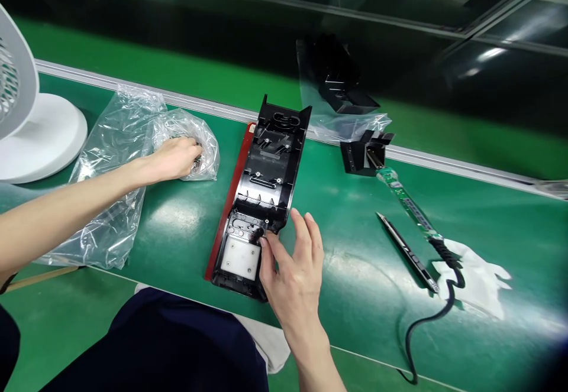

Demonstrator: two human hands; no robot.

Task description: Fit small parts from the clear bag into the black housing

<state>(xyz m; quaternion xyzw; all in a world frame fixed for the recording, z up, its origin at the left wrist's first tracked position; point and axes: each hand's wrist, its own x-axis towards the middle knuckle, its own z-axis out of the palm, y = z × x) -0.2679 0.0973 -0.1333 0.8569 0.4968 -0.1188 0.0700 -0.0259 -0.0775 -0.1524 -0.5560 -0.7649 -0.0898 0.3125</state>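
Observation:
A long black plastic housing (277, 164) lies open side up, partly over a red board (229, 206). A white plate (241, 257) with several screws sits in its lower section. My right hand (295, 274) is at the housing's right edge, thumb and index finger pinched beside a small dark spot above the plate; what they hold is too small to tell. My left hand (175, 158) reaches into the mouth of a crumpled clear plastic bag (206, 143), fingers curled around something dark that is mostly hidden.
A flat clear bag (118, 203) lies at left beside a white fan (48, 138). To the right are a soldering iron (410, 206) in a black holder (357, 156), its black cord (423, 321), a pen (406, 253) and a white cloth (481, 279). Black parts (346, 93) lie behind on plastic.

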